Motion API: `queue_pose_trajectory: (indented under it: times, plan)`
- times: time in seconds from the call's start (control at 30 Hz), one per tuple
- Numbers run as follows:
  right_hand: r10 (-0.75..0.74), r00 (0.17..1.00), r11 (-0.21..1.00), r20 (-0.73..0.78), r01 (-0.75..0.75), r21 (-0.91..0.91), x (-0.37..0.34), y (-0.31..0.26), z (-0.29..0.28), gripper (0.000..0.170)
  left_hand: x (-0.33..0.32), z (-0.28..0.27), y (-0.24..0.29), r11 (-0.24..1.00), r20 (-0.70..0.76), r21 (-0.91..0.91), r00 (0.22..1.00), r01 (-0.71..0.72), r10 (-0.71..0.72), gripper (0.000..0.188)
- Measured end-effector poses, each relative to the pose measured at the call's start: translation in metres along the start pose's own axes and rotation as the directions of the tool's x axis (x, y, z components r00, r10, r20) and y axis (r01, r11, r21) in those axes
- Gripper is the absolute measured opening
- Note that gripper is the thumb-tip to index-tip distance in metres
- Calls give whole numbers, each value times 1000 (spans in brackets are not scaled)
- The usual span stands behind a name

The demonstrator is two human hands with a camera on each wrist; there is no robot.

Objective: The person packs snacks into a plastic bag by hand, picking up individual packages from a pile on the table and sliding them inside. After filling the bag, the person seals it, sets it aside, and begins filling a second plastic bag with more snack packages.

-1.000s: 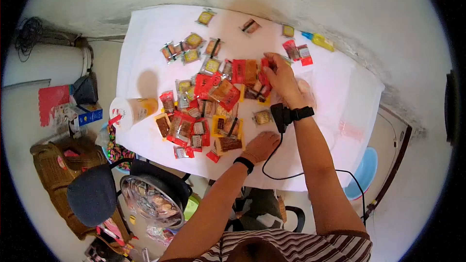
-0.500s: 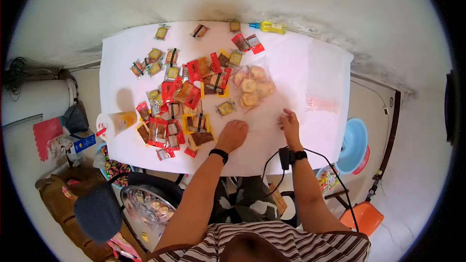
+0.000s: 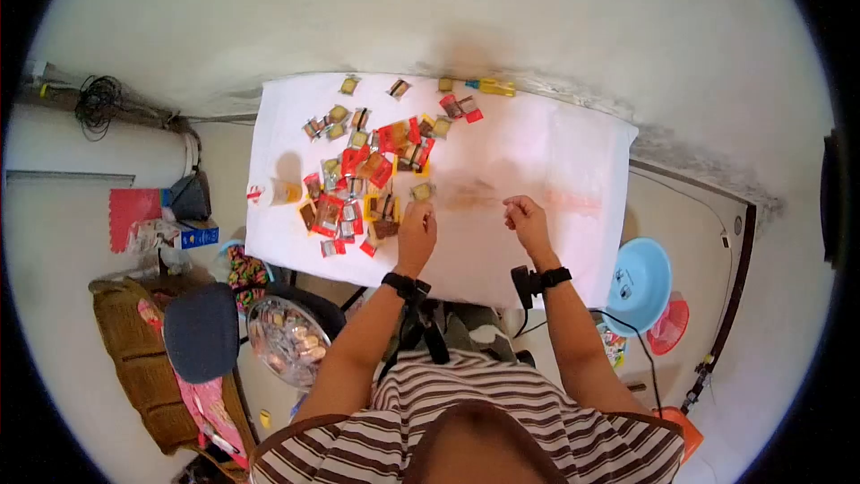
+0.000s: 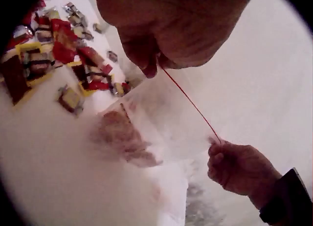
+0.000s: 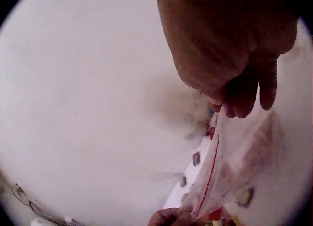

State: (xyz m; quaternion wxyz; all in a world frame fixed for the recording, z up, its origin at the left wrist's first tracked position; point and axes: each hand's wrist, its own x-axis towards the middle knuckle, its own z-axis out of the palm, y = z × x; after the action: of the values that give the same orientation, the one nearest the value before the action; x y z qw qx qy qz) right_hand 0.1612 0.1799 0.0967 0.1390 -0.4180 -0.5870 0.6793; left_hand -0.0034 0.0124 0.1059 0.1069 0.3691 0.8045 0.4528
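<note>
A clear zip bag [image 4: 171, 118] with a red seal line hangs between my two hands, stretched at its top edge. Inside it, blurred brownish-pink pieces [image 4: 120, 130] show low down. My left hand [image 3: 417, 237] pinches one end of the red line, and my right hand [image 3: 530, 231] pinches the other. In the right wrist view the red line runs down from the right hand [image 5: 234, 55] to the left fingers [image 5: 171, 217]. Just beyond the left hand lies a small wrapped yellow cake [image 3: 422, 191]. Left of it spreads a pile of red and yellow snack packets [image 3: 358, 188].
A white cloth covers the table [image 3: 573, 161]. At its left edge lies a cup [image 3: 274, 193]; a yellow bottle [image 3: 493, 87] is by the wall. On the floor are a bowl of wrapped snacks [image 3: 287, 345], a blue basin [image 3: 640, 287] and a chair [image 3: 202, 332].
My right hand left the packet pile, coming back to the right. The bag of round pastries, lying on the table half a second ago, is now lifted by its top edge in both hands.
</note>
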Motion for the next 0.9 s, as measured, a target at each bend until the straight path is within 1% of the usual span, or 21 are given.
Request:
queue_pose_trajectory:
  times: [0.03,0.07,0.1,0.13,0.2,0.27,0.3,0.33,0.37,0.4,0.43,0.5,0.53,0.57,0.6,0.63,0.7,0.77,0.83,0.87,0.9]
  plan:
    - [0,1000,1000,13,0,-2,-8,-15,-2,13,2,-8,12,999,15,-24,999,38,-38,10]
    - [73,997,996,39,-75,56,-16,-30,-4,14,4,-13,21,999,-47,-51,999,-11,9,11]
    - [142,987,983,69,-149,111,-23,-44,-5,16,3,-20,30,999,-59,-46,998,-10,7,11]
    - [140,987,983,82,-148,106,-30,-51,-6,16,0,-26,37,997,-41,-72,999,8,-11,12]
    - [197,967,965,161,-220,144,-45,-60,-10,20,-4,-36,49,995,-35,-95,998,40,-44,14]
    - [169,969,976,182,-191,108,-61,-56,-12,21,-17,-46,57,990,-52,-129,998,-50,44,13]
    - [129,974,985,184,-147,91,-68,-52,-10,22,-25,-51,59,992,-68,-120,998,-24,16,13]
    - [138,968,984,208,-157,78,-74,-46,-10,22,-32,-55,62,989,-34,-147,999,17,-22,13]
    - [15,989,995,147,0,-100,-82,-37,-11,22,-40,-58,64,983,1,-175,998,56,-57,14]
    - [-130,985,948,110,156,-276,-88,-37,-8,22,-46,-61,65,978,39,-179,994,111,-106,13]
    - [-131,983,946,127,162,-280,-93,-37,-5,22,-50,-64,64,977,23,-178,993,118,-116,13]
    - [-428,898,767,100,420,-485,-103,-44,1,17,-57,-71,67,975,140,-168,982,148,-125,12]
    - [-430,896,763,112,428,-484,-106,-51,2,17,-58,-77,71,981,146,-147,983,131,-109,12]
    - [-481,864,704,148,481,-522,-109,-61,4,14,-59,-80,72,981,133,-147,985,130,-111,12]
    - [-529,828,639,185,532,-555,-110,-71,5,11,-59,-84,72,986,123,-144,990,80,-62,12]
    - [-536,822,634,192,542,-552,-112,-81,4,11,-59,-88,74,990,114,-138,993,27,-11,13]
    - [-479,836,630,267,539,-558,-115,-102,2,8,-58,-101,81,989,135,-151,991,-2,23,15]
    - [-503,813,581,292,569,-582,-121,-127,3,8,-57,-115,97,985,158,-167,986,-34,60,16]
    - [-637,690,446,343,693,-566,-122,-138,1,7,-60,-127,114,952,282,-268,957,151,-72,18]
    - [-641,685,441,346,697,-565,-122,-141,0,7,-63,-127,113,952,276,-269,959,146,-69,18]
    - [-601,721,506,344,677,-534,-121,-142,-1,6,-65,-125,110,969,235,-238,972,67,-9,19]
